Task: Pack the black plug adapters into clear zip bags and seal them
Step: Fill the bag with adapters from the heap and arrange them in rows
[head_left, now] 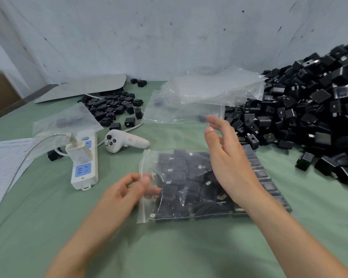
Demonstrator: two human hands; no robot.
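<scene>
Zip bag (181, 187), clear, packed with black plug adapters (175, 177), lies lower centre, long axis left-right, mouth facing left; left hand (125, 193) pinches its zip edge, right hand (227, 157) hovers above, fingers spread.

Soft, even, bright light with faint shadows; motion-blurred adapter pile (317, 109) at far right, wide-angle curvature at edges.

You worked on a matt green cloth (169, 247). Right of the power strip (84, 171), the bag (147, 207) was clear, glossy, creased plastic, its adapters (177, 177) matt black plastic. The power strip was smooth white plastic, the hose (50, 135) left of it ribbed metal.
</scene>
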